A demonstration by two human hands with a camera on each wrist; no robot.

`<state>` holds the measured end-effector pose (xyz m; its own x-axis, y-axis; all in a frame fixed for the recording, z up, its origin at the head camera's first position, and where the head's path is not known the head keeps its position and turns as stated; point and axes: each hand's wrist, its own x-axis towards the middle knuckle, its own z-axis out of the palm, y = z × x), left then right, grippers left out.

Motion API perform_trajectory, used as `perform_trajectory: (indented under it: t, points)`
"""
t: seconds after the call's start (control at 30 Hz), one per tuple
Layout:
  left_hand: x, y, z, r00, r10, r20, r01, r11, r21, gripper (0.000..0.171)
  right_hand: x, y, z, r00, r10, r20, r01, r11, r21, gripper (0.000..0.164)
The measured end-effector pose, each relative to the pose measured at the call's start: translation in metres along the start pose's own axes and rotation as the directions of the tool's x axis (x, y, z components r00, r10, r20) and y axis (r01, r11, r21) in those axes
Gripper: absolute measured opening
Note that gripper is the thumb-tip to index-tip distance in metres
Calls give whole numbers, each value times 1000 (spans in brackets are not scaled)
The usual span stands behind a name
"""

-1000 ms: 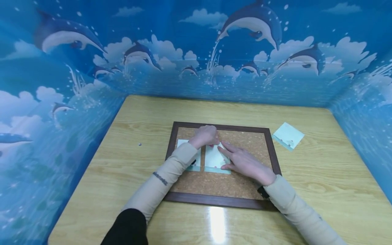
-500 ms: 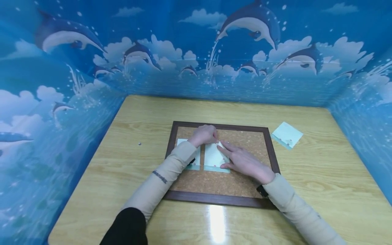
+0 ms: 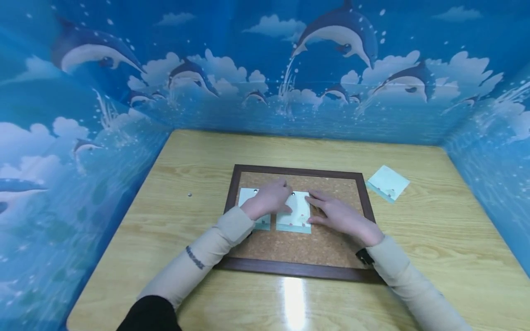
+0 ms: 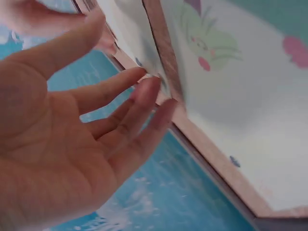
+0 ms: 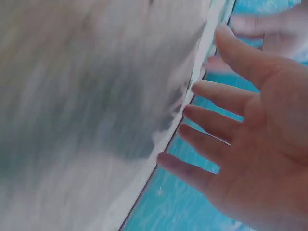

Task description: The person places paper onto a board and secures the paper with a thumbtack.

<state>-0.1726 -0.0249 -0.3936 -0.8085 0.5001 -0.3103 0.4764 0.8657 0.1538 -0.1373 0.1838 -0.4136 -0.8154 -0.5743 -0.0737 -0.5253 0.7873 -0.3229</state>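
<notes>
Two pale green note sheets lie side by side on a framed cork board (image 3: 281, 250). The right sheet (image 3: 299, 211) has a small shiny pushpin (image 3: 293, 194) at its top edge. Another pushpin (image 3: 255, 191) sits at the top of the left sheet (image 3: 247, 195), which is partly hidden by my left hand (image 3: 269, 198). In the left wrist view that hand's fingers are loosely bent, with nothing seen between them. My right hand (image 3: 341, 214) has its fingers spread, the tips at the right sheet's right edge; the right wrist view shows its palm (image 5: 250, 130) holding nothing.
A third pale green sheet (image 3: 388, 183) lies turned at an angle on the wooden table (image 3: 198, 156), right of the board. A small shiny pin-like piece (image 3: 189, 195) lies on the table to the left. A dolphin-print curtain (image 3: 248, 105) stands behind and at both sides.
My left hand has come off the pushpin at the right sheet's top and moved left and nearer, uncovering it. My right hand has slid right, and the sheet's right side shows more.
</notes>
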Motion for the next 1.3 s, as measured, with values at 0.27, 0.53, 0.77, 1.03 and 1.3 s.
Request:
perform_trajectory:
  t: [0.27, 0.53, 0.77, 1.03, 1.3]
  points:
    - [-41, 10, 13, 996, 84, -30, -82, 993, 82, 68, -19, 59, -42, 932, 163, -324, -180, 983, -24, 47]
    - [-73, 12, 29, 975, 221, -13, -218, 968, 124, 57, -54, 157, -68, 809, 447, -381, -470, 882, 36, 37]
    - [-80, 13, 36, 970, 243, -9, -241, 967, 84, 76, -63, 202, -64, 807, 557, -196, -559, 828, 52, 49]
    - [-81, 13, 42, 961, 274, -43, -269, 958, 96, 79, -63, 219, -58, 781, 612, -128, -609, 791, 62, 63]
    - [-79, 15, 44, 964, 261, -48, -257, 964, 72, 79, -62, 225, -57, 734, 672, -98, -662, 741, 114, 51]
